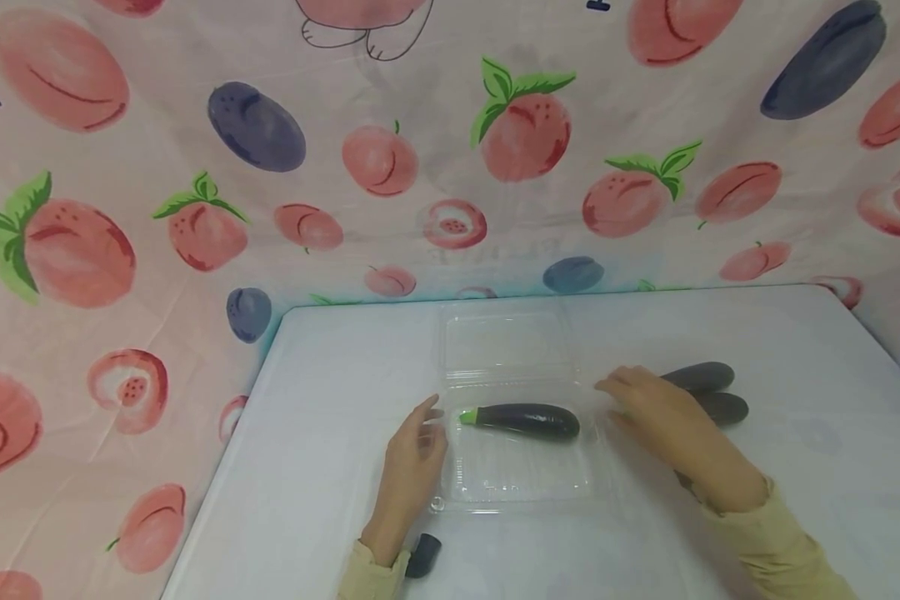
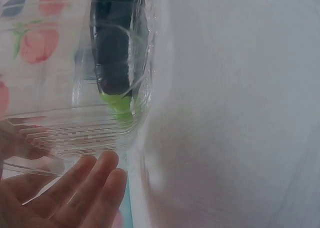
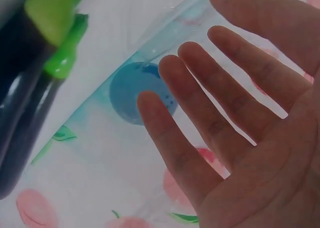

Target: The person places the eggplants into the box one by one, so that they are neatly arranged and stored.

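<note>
A clear plastic clamshell box (image 1: 521, 492) lies with its lid laid back on the white table, and one dark eggplant (image 1: 528, 421) with a green stem end is inside it. My left hand (image 1: 417, 454) is at the box's left edge, fingers extended; in the left wrist view the fingertips (image 2: 107, 160) are right by its ribbed side wall. To the right of the box, my right hand (image 1: 656, 417) hovers with straight, spread fingers and an empty palm. Two more eggplants (image 1: 723, 408) lie beside it, partly hidden by that hand in the head view; their green stem ends (image 3: 62, 60) show in the right wrist view.
The white table (image 1: 330, 367) meets a fruit-printed cloth (image 1: 390, 158) that hangs behind it and along its left side. A black wrist-camera piece (image 1: 423, 556) is by the left sleeve.
</note>
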Demonstrator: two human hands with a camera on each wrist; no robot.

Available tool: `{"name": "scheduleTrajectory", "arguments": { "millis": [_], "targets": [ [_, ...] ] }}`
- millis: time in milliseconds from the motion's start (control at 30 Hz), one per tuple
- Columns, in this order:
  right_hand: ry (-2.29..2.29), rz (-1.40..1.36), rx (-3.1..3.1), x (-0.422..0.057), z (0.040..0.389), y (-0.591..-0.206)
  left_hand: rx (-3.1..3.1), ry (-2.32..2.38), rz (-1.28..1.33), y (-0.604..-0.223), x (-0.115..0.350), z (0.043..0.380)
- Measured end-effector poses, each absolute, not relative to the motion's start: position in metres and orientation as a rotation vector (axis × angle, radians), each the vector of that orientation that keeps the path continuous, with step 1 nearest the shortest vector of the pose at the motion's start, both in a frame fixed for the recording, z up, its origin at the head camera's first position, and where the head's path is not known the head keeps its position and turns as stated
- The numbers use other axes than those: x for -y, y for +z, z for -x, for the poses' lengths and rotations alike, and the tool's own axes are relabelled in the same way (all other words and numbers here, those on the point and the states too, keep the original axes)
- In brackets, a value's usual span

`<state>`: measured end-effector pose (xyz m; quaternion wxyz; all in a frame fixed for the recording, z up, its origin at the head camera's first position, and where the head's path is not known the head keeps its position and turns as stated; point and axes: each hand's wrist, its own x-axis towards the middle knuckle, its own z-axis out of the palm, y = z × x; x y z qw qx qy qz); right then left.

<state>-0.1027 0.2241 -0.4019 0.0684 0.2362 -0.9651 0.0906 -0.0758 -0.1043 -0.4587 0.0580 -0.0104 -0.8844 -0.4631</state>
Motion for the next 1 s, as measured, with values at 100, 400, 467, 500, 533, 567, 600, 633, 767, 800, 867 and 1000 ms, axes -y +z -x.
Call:
{"name": "scheduleTrajectory", "arguments": {
  "millis": [100,400,467,500,533,567,600,633,767,800,867,1000],
  "targets": [
    [0.261,-0.692,2.934,-0.229,0.102,-0.404,2.684,-1.410,0.024,-0.459,0.105,0.076],
    [0.323,-0.690,2.903,-0.248,0.101,-0.415,2.687,-1.419,0.013,-0.458,0.105,0.076],
    [0.335,-0.709,2.870,-0.252,0.101,-0.418,2.689,-1.420,0.009,-0.458,0.104,0.076],
    [0.333,-0.713,2.854,-0.254,0.101,-0.420,2.692,-1.424,0.004,-0.458,0.104,0.076],
    [0.335,-0.712,2.849,-0.256,0.101,-0.421,2.693,-1.425,0.002,-0.458,0.104,0.076],
    [0.335,-0.709,2.848,-0.257,0.101,-0.422,2.696,-1.429,-0.008,-0.459,0.104,0.076],
    [0.336,-0.703,2.854,-0.258,0.101,-0.423,2.698,-1.431,-0.010,-0.459,0.104,0.076],
    [0.334,-0.694,2.864,-0.259,0.101,-0.423,2.699,-1.431,-0.009,-0.459,0.104,0.076],
    [0.318,-0.653,2.929,-0.261,0.100,-0.423,2.698,-1.434,-0.012,-0.459,0.104,0.076],
    [0.311,-0.648,2.940,-0.262,0.100,-0.423,2.698,-1.436,-0.015,-0.459,0.104,0.076],
    [0.306,-0.640,2.947,-0.264,0.100,-0.424,2.699,-1.436,-0.018,-0.459,0.104,0.076],
    [0.302,-0.642,2.930,-0.267,0.099,-0.426,2.703,-1.437,-0.023,-0.458,0.104,0.075]
  ]
}}
